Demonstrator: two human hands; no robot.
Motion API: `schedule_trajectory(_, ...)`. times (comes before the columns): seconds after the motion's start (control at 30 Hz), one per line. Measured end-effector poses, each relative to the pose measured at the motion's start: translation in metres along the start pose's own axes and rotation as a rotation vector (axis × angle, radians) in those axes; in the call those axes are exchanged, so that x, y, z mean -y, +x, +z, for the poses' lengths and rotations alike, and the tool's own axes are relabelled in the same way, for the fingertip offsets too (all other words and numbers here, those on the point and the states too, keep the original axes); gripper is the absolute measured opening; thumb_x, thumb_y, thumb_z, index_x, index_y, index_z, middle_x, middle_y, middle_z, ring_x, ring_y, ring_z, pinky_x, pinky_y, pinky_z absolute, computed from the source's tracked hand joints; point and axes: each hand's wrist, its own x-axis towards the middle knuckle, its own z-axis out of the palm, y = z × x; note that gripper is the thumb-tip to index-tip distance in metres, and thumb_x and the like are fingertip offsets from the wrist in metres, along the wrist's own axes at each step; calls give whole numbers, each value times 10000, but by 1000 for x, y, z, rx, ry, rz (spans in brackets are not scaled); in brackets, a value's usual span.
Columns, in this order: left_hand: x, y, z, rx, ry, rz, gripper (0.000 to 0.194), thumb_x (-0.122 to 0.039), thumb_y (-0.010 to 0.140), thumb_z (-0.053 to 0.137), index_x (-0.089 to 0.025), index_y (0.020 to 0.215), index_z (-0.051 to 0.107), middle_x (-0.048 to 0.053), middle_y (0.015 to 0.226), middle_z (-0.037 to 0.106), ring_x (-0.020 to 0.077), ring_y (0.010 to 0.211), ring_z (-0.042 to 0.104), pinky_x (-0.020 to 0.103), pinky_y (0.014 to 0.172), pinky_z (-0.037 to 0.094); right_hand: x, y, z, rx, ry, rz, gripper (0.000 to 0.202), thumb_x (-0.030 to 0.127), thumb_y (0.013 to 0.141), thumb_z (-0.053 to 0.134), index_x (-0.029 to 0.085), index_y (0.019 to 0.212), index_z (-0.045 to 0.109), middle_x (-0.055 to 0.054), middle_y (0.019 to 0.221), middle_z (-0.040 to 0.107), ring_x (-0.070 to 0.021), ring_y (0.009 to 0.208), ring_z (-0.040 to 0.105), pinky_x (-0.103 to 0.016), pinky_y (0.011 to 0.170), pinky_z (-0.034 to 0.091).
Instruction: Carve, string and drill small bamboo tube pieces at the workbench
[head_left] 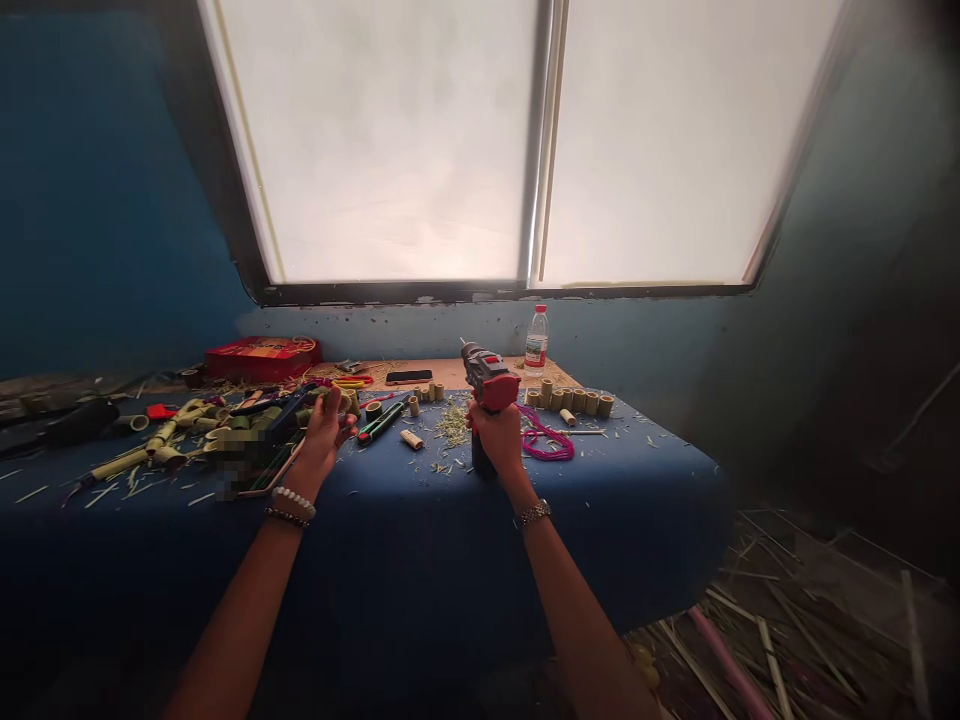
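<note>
My right hand [497,437] is wrapped round the grip of a red and grey cordless drill [491,380], its bit pointing up and away from me. My left hand [324,440], at the edge of a heap of bamboo offcuts, has its thumb and fingers curled about a short bamboo tube [348,401], partly hidden by the fingers. Between the hands lie a green and black utility knife [381,424], a short bamboo piece [412,439] on its side, and a pile of shavings [454,425]. Purple cord [551,445] is coiled beside the drill.
Several cut bamboo tubes [591,403] stand at the right, with a water bottle [535,342] behind them. A phone [409,377] and a red box [262,358] lie toward the window. Bamboo pieces [161,440] crowd the left of the blue-covered table [600,530]. Bamboo strips [772,660] litter the floor.
</note>
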Motion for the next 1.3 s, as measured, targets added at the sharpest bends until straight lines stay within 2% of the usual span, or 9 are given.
schedule_trajectory(0.23, 4, -32, 4, 163, -147, -52, 263, -464, 827, 636, -236, 787, 511, 18, 739, 591, 149, 604, 568, 287, 513, 503, -4, 2, 0, -3, -26, 0, 214, 379, 780, 636, 178, 714, 669, -34, 555, 662, -204, 551, 665, -283, 555, 491)
schedule_trajectory(0.43, 20, -44, 19, 228, -112, -78, 286, -257, 725, 758, -223, 968, 611, 39, 955, 686, 210, 1014, 714, 360, 950, 598, 0, 0, -1, 4, -7, 2, 205, 358, 781, 625, 166, 796, 697, -30, 570, 670, -214, 583, 685, -286, 567, 498)
schedule_trajectory(0.53, 27, -43, 25, 254, -4, 1, 488, -250, 704, 818, -232, 1150, 621, 55, 1107, 687, 224, 1106, 697, 387, 1040, 564, 0, 0, -1, 2, -9, -20, 196, 353, 779, 625, 170, 781, 695, -28, 561, 666, -215, 586, 684, -285, 570, 496)
schedule_trajectory(0.67, 37, -43, 29, 211, 209, 188, 625, -309, 660, 876, -266, 1215, 590, 70, 1163, 688, 264, 1106, 694, 414, 965, 574, 0, 0, 0, -12, 1, -7, 196, 366, 768, 634, 181, 715, 670, -28, 547, 660, -221, 570, 688, -282, 555, 492)
schedule_trajectory(0.83, 38, -57, 35, 103, 502, 531, 552, -286, 710, 853, -314, 1210, 620, 60, 1151, 659, 256, 1109, 656, 380, 929, 551, 1, -1, 1, -11, -5, 10, 211, 390, 767, 633, 195, 691, 655, -31, 539, 658, -228, 578, 699, -284, 572, 500)
schedule_trajectory(0.97, 36, -64, 37, 130, 584, 606, 458, -275, 743, 818, -305, 1170, 655, 72, 1181, 640, 266, 1103, 641, 380, 917, 546, 2, -1, 0, -13, -5, 14, 214, 390, 771, 628, 183, 759, 682, -32, 562, 670, -224, 583, 695, -287, 577, 505)
schedule_trajectory(1.1, 37, -59, 32, 134, 577, 522, 484, -348, 740, 832, -282, 1178, 638, 78, 1216, 658, 257, 1095, 651, 371, 895, 545, 1, -2, -1, -14, -14, 8, 220, 391, 772, 626, 179, 759, 684, -33, 559, 672, -219, 585, 689, -293, 597, 514)
schedule_trajectory(1.23, 41, -47, 29, 152, 192, 248, 550, -448, 738, 821, -269, 1216, 616, 69, 1219, 665, 236, 1088, 682, 367, 891, 582, 0, -1, 0, -10, -10, 28, 227, 397, 759, 633, 176, 719, 665, -42, 573, 675, -213, 572, 683, -290, 575, 507)
schedule_trajectory(1.3, 42, -42, 30, 167, -17, 122, 442, -464, 774, 784, -266, 1141, 639, 64, 1170, 688, 230, 1065, 697, 369, 870, 602, 3, 2, 1, -1, 28, 53, 234, 406, 740, 646, 175, 705, 652, -43, 587, 673, -207, 558, 674, -290, 555, 499)
